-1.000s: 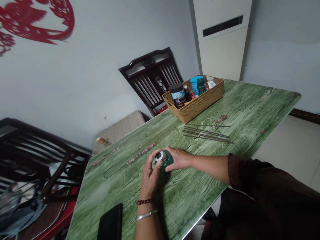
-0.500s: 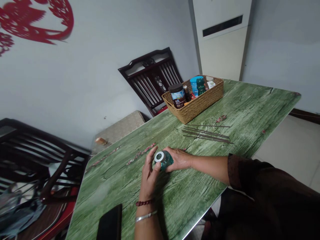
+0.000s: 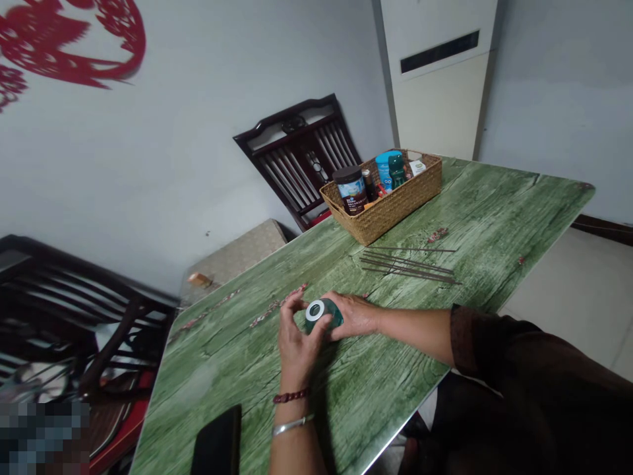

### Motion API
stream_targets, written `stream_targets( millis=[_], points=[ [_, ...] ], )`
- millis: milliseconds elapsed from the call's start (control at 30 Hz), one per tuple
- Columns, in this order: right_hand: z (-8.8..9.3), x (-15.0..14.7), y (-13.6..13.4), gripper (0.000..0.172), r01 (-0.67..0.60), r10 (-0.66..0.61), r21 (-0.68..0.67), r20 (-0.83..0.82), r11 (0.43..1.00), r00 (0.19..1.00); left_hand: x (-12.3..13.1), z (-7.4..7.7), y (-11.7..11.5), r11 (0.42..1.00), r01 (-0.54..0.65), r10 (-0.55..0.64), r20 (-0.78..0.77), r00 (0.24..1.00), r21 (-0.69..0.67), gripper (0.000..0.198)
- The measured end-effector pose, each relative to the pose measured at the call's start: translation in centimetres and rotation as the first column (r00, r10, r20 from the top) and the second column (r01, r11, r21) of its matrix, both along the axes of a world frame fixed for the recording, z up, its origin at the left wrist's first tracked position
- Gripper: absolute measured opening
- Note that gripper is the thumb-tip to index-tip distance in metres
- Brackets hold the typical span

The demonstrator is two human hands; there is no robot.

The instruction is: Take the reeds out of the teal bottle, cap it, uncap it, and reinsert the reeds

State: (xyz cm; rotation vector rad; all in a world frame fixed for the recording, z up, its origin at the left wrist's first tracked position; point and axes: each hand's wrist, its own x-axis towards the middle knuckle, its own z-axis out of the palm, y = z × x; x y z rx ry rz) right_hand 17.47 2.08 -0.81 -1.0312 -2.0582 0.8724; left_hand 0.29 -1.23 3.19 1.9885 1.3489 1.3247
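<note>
A small teal glass bottle with a silver ring around its open mouth stands tilted over the green table. My right hand wraps the bottle's body from the right. From the near left, my left hand curves round the silver ring, its thumb on the near side and its fingertips at the far side. The lower part of the bottle is hidden by my hands. Several thin dark sticks lie beyond my right hand.
A wicker basket holding a brown jar, a blue container and a green bottle stands at the far side. A dark phone-like slab lies near my left forearm. Wooden chairs stand beyond and left of the table.
My left hand has turned and shifted slightly right, its thumb moving rightward across the near side of the ring. My right hand and the bottle stay in nearly the same place.
</note>
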Motion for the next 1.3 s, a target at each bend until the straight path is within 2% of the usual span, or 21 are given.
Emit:
stream_targets(
  millis=[33,100,167,233,300,367,433,500,533,633,700,733,800,867,900,933,1000,1100,1167,1300],
  points=[
    [-0.03,-0.01,0.02,0.076,0.01,-0.01,-0.002,0.008,1.0,1.0,-0.01,0.06,-0.04,0.999,0.023,-0.023,0.017,1.0,-0.036,0.068],
    [-0.06,-0.03,0.06,0.078,0.022,-0.022,-0.006,0.016,1.0,1.0,-0.07,0.19,-0.15,0.981,0.152,-0.139,0.107,0.985,-0.123,0.063],
    [-0.08,-0.03,0.1,0.081,0.013,-0.013,-0.006,0.004,1.0,1.0,-0.12,0.2,-0.16,0.968,0.21,-0.189,0.158,0.969,-0.134,0.068],
    [-0.09,-0.02,0.12,0.081,-0.01,0.009,-0.009,-0.01,1.0,1.0,-0.08,0.11,-0.04,0.992,0.104,-0.099,0.085,0.991,-0.065,0.078],
    [-0.07,-0.01,0.1,0.078,-0.013,0.013,-0.014,-0.01,1.0,1.0,0.03,0.03,0.09,0.999,-0.034,0.035,-0.028,0.999,0.01,0.079],
    [-0.01,-0.02,0.06,0.076,0.002,-0.002,-0.015,0.0,1.0,1.0,0.09,0.09,0.06,0.998,-0.055,0.056,-0.075,0.996,0.017,0.069],
    [0.07,-0.01,0.04,0.076,0.017,-0.017,-0.011,0.006,1.0,1.0,0.07,0.25,-0.09,0.997,0.059,-0.061,-0.046,0.997,-0.043,0.062],
    [0.15,0.02,0.04,0.078,0.004,-0.004,-0.011,0.004,1.0,1.0,0.06,0.33,-0.19,0.981,0.177,-0.178,0.007,0.984,-0.084,0.065],
    [0.2,0.05,0.05,0.079,-0.007,0.007,-0.013,0.001,1.0,1.0,0.09,0.29,-0.17,0.98,0.184,-0.183,0.013,0.983,-0.078,0.07],
    [0.36,0.13,-0.01,0.078,-0.033,0.033,-0.016,-0.003,0.999,0.999,0.26,0.01,0.05,1.0,0.019,-0.019,-0.061,0.998,-0.001,0.083],
    [0.48,0.15,-0.12,0.076,-0.015,0.015,-0.019,0.011,1.0,1.0,0.29,-0.09,0.12,0.998,-0.062,0.064,-0.099,0.993,0.018,0.076],
    [0.53,0.14,-0.18,0.075,-0.001,0.002,-0.02,0.018,1.0,1.0,0.24,-0.06,0.08,0.999,-0.044,0.044,-0.095,0.995,-0.001,0.069],
    [0.59,0.11,-0.25,0.075,0.018,-0.017,-0.02,0.028,1.0,0.999,0.01,0.09,-0.08,0.994,0.084,-0.086,-0.031,0.996,-0.074,0.058],
    [0.55,0.08,-0.23,0.077,0.019,-0.018,-0.019,0.025,1.0,1.0,-0.24,0.2,-0.2,0.969,0.217,-0.213,0.046,0.976,-0.118,0.059],
    [0.5,0.06,-0.18,0.078,0.012,-0.012,-0.016,0.017,1.0,1.0,-0.3,0.19,-0.19,0.967,0.231,-0.225,0.059,0.973,-0.11,0.062],
    [0.43,0.05,-0.13,0.079,0.003,-0.003,-0.014,0.009,1.0,1.0,-0.29,0.12,-0.12,0.975,0.204,-0.201,0.048,0.978,-0.084,0.067],
    [0.28,0.02,-0.04,0.078,-0.006,0.006,-0.015,0.0,1.0,1.0,-0.12,-0.15,0.15,0.997,0.076,-0.076,-0.026,0.997,-0.008,0.076],
    [0.1,-0.04,0.01,0.075,0.009,-0.008,-0.008,0.012,1.0,1.0,0.27,-0.56,0.51,0.995,-0.091,0.096,-0.124,0.988,0.045,0.071],
    [0.05,-0.09,-0.03,0.075,0.018,-0.018,-0.004,0.019,1.0,1.0,0.32,-0.6,0.55,0.995,-0.089,0.093,-0.127,0.988,0.037,0.064],
    [0.17,-0.16,-0.11,0.075,0.028,-0.028,-0.017,0.033,0.999,0.999,-0.24,-0.17,0.37,1.0,0.025,-0.026,-0.101,0.995,-0.011,0.054]
  ],
)
